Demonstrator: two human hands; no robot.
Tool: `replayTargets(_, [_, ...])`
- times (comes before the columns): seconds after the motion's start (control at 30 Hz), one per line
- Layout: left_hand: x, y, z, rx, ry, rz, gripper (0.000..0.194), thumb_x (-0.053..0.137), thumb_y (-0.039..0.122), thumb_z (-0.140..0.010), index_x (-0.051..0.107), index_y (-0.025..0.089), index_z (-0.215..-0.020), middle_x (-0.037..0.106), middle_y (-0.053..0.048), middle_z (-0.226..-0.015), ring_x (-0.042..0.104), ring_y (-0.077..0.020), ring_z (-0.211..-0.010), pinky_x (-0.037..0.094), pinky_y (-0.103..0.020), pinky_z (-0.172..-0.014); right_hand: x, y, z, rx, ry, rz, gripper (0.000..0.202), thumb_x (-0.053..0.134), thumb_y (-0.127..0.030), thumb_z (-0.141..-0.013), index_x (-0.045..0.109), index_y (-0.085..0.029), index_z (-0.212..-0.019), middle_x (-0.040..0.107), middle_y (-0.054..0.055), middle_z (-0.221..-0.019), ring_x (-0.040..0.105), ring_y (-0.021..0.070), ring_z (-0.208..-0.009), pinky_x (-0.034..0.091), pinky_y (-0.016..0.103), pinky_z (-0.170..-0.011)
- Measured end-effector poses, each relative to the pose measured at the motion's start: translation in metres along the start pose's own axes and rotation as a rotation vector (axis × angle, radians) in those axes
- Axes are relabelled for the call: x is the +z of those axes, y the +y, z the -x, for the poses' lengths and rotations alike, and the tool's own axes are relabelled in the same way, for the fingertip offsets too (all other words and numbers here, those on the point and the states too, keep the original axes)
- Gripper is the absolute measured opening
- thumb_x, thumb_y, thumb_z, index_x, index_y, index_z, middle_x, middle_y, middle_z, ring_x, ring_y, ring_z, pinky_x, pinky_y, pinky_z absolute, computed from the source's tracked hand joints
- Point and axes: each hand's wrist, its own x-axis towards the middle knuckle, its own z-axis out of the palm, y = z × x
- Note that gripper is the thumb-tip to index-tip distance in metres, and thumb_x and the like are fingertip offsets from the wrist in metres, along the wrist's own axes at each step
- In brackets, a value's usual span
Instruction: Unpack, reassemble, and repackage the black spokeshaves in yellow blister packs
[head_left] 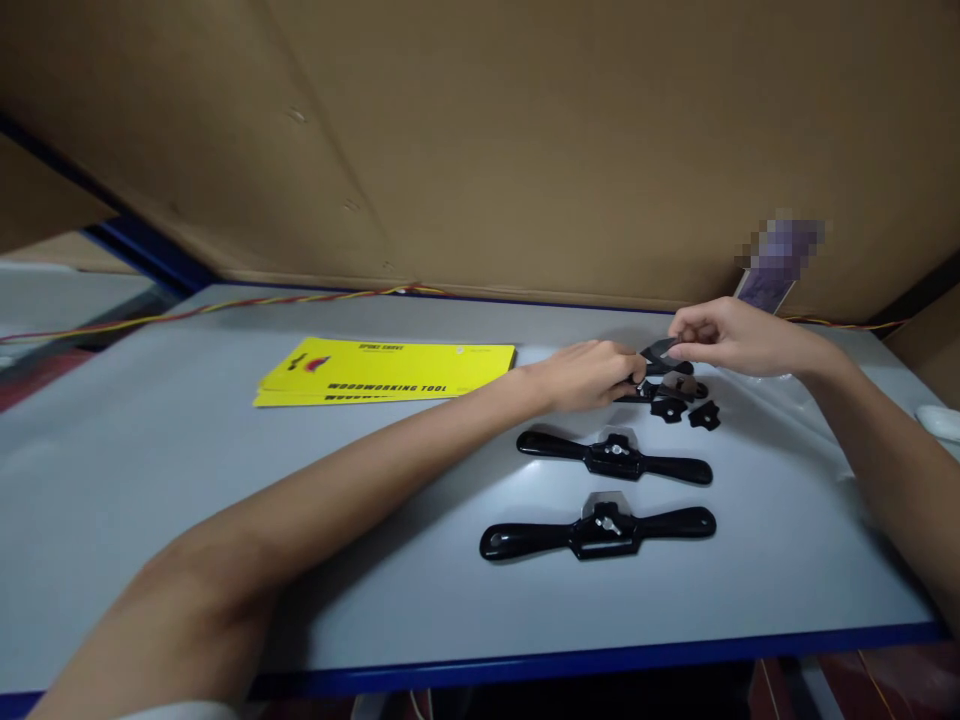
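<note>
My left hand (pixel 596 376) reaches to the back right of the table, its fingers closed beside the left ends of the far black spokeshaves (pixel 682 369); what they pinch is hidden. My right hand (pixel 731 335) is closed, thumb and fingers pinching a dark flat piece (pixel 658 350) between the two hands. Just below lie two small black cap pieces (pixel 667 411), notched and with holes. Nearer to me, two spokeshaves (pixel 619 458) lie side by side, each with a silver blade and a screw at its middle.
Yellow printed cards (pixel 390 370) are stacked left of my left hand. A clear plastic bag (pixel 802 400) lies under my right forearm. Behind, a cardboard wall (pixel 480 150) closes off the table (pixel 420 560), with red and yellow wires (pixel 300 299) along it. A white object (pixel 937 422) sits at right.
</note>
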Motion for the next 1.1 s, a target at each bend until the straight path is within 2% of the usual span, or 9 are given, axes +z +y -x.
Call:
replayTargets(0.13, [-0.004,0.015,0.000,-0.108,-0.036,-0.076,0.019,0.049,0.020,-0.104,0.065,0.015,-0.113,0.071,-0.011,-0.111,0.068,-0.0196,-0.085,0.043,-0.030,-0.065,-0.005,0.002,0.001,0.037,0.020,0.013,0.037,0.067,-0.059,-0.088,0.067,-0.022,-0.089,0.061,0.000,-0.071,0.050,0.0163,-0.066,0.034,0.032,-0.061])
replayTargets(0.23, [-0.006,0.029,0.001,-0.158,-0.087,-0.203,0.024,0.044,0.014,-0.105,0.064,0.009,-0.118,0.069,-0.015,-0.114,0.070,-0.0222,-0.089,0.047,-0.031,-0.067,-0.010,0.008,0.001,0.092,0.051,0.045,0.040,0.067,-0.062,-0.087,0.067,-0.022,-0.088,0.061,0.001,-0.071,0.050,0.0168,-0.066,0.035,0.033,-0.062])
replayTargets(0.43, [-0.008,0.050,0.002,-0.179,-0.146,-0.373,0.036,0.038,-0.007,-0.096,0.063,0.002,-0.120,0.068,-0.021,-0.114,0.072,-0.0261,-0.100,0.054,-0.031,-0.074,-0.012,0.019,-0.001,0.131,0.034,0.069,0.041,0.063,-0.063,-0.087,0.067,-0.022,-0.089,0.060,0.001,-0.072,0.049,0.0172,-0.068,0.036,0.033,-0.064])
replayTargets(0.57, [-0.006,0.052,0.002,-0.177,-0.134,-0.382,0.035,0.039,-0.008,-0.095,0.065,0.002,-0.117,0.067,-0.021,-0.115,0.070,-0.0284,-0.105,0.056,-0.033,-0.076,-0.010,0.016,-0.002,0.118,0.010,0.091,0.039,0.063,-0.061,-0.088,0.066,-0.022,-0.087,0.060,0.000,-0.072,0.049,0.0166,-0.068,0.035,0.032,-0.063])
replayTargets(0.7, [-0.004,0.044,0.000,-0.212,-0.074,-0.309,0.029,0.043,0.001,-0.099,0.066,0.003,-0.116,0.068,-0.021,-0.112,0.071,-0.0280,-0.100,0.055,-0.034,-0.075,-0.008,0.016,-0.002,0.099,0.005,0.070,0.038,0.064,-0.060,-0.088,0.066,-0.022,-0.085,0.058,0.000,-0.071,0.048,0.0162,-0.066,0.035,0.032,-0.062])
replayTargets(0.87, [-0.010,0.018,0.000,-0.280,0.015,-0.154,0.022,0.050,0.013,-0.099,0.068,0.006,-0.110,0.071,-0.019,-0.111,0.071,-0.0266,-0.091,0.052,-0.034,-0.075,-0.003,0.013,-0.003,0.052,-0.036,-0.022,0.037,0.067,-0.059,-0.087,0.067,-0.022,-0.085,0.059,-0.001,-0.071,0.049,0.0158,-0.065,0.036,0.031,-0.061])
replayTargets(1.0, [-0.013,-0.004,0.001,-0.280,0.084,-0.046,0.020,0.054,0.012,-0.092,0.071,0.010,-0.102,0.075,-0.013,-0.100,0.070,-0.0241,-0.088,0.048,-0.031,-0.074,0.011,0.004,-0.010,-0.003,-0.063,-0.073,0.036,0.065,-0.056,-0.088,0.067,-0.020,-0.086,0.059,-0.001,-0.070,0.049,0.0144,-0.064,0.036,0.030,-0.061])
replayTargets(1.1, [-0.011,-0.013,0.001,-0.293,0.134,0.036,0.021,0.054,0.016,-0.091,0.072,0.014,-0.102,0.075,-0.008,-0.090,0.066,-0.0205,-0.077,0.043,-0.030,-0.068,0.023,0.001,-0.017,-0.026,-0.042,-0.064,0.036,0.063,-0.054,-0.088,0.069,-0.018,-0.087,0.059,-0.002,-0.068,0.048,0.0136,-0.062,0.035,0.030,-0.061])
